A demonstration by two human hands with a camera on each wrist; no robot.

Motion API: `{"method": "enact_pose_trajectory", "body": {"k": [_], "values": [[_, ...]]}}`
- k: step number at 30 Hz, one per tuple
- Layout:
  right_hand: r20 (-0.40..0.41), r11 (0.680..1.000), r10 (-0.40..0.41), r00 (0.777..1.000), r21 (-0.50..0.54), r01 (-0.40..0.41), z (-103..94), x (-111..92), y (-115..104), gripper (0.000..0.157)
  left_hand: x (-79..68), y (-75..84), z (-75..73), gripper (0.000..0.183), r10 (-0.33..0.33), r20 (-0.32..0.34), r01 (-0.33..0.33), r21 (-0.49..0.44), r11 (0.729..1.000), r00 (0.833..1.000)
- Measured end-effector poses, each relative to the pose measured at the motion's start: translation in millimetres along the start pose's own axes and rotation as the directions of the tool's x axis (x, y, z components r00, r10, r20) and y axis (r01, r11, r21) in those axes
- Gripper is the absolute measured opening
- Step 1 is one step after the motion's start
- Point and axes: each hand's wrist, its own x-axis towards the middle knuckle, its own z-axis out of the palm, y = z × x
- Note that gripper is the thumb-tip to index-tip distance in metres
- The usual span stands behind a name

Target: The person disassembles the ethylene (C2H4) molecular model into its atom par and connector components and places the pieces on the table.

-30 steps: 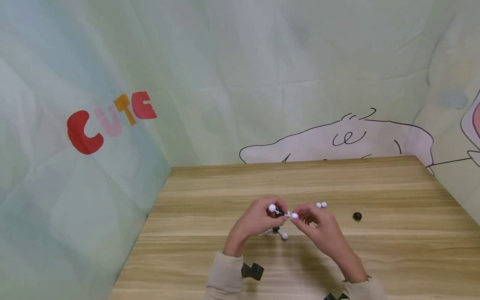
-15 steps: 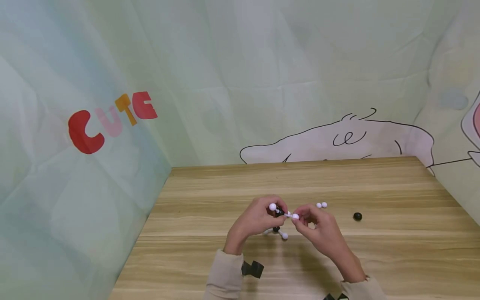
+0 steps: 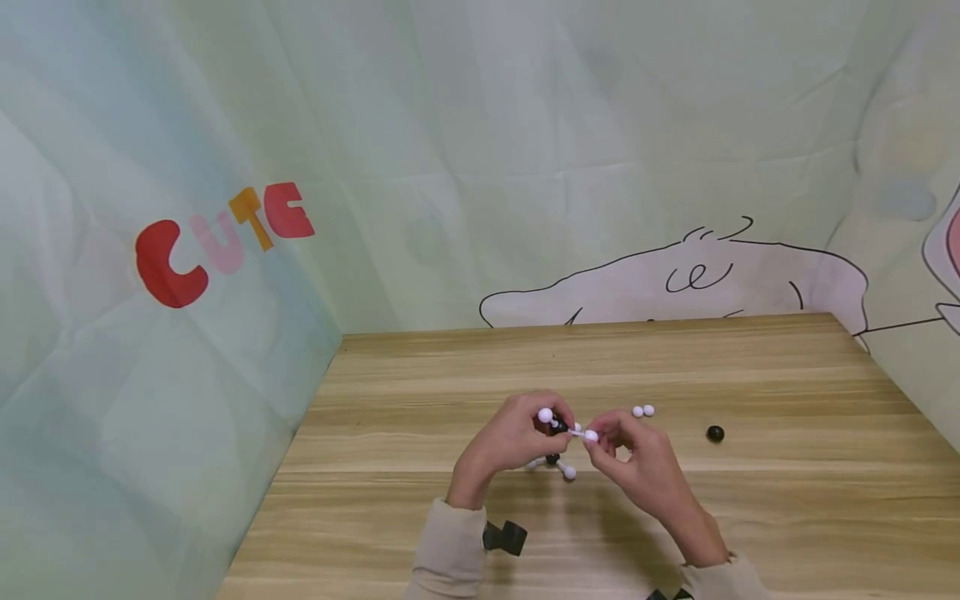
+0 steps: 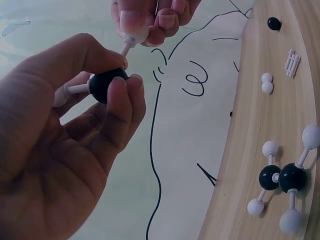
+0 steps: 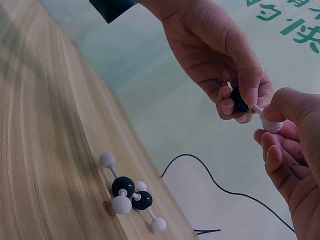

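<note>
My left hand (image 3: 504, 435) grips a black ball (image 4: 103, 86) of a ball-and-stick molecular model between thumb and fingers, above the table. A white ball (image 3: 545, 414) on a short stick sticks out from it toward the palm. Another white stick (image 5: 256, 108) runs from the black ball to a white ball (image 5: 272, 125), which my right hand (image 3: 651, 467) pinches between thumb and fingertips. Below the hands, on the table, stands a second model (image 4: 293, 178), with two joined black balls and several white balls on sticks; the left hand partly covers it in the head view.
Two loose white balls (image 3: 642, 411) lie touching beyond the right hand. A loose black ball (image 3: 715, 433) is farther right. In the left wrist view a small group of white sticks (image 4: 292, 63) lies on the wooden table (image 3: 420, 375). Printed cloth (image 3: 420, 167) hangs behind.
Both hands stay almost in place over the table. The right hand, with the white ball, has shifted very slightly down and right.
</note>
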Motion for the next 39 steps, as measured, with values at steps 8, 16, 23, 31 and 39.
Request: {"method": "enact_pose_trajectory", "body": {"k": [8,16,23,31,39], "values": [[-0.128,0.984,0.122,0.984,-0.111,-0.136,-35.6,-1.6,28.6,0.011,-17.4,-17.8,-32.5,0.011,-0.121,-0.179,0.126,0.015,0.992,0.976],[-0.195,0.931,0.224,0.955,-0.246,-0.268,-44.5,2.1,71.4,0.011,-19.5,-15.7,-36.8,0.009,-0.118,-0.153,0.123,0.025,0.992,0.981],[-0.177,0.892,0.295,0.939,-0.302,-0.337,-38.7,3.7,97.6,0.012,-18.1,-12.8,-30.8,0.011,-0.122,-0.145,0.129,0.036,0.991,0.982],[-0.147,0.853,0.360,0.921,-0.347,-0.389,-33.7,7.1,113.9,0.014,-18.9,-9.3,-28.9,0.011,-0.130,-0.125,0.137,0.043,0.990,0.983],[-0.132,0.832,0.382,0.915,-0.381,-0.403,-29.5,8.5,120.8,0.008,-18.6,-8.3,-27.5,0.011,-0.117,-0.116,0.123,0.052,0.991,0.986]]}}
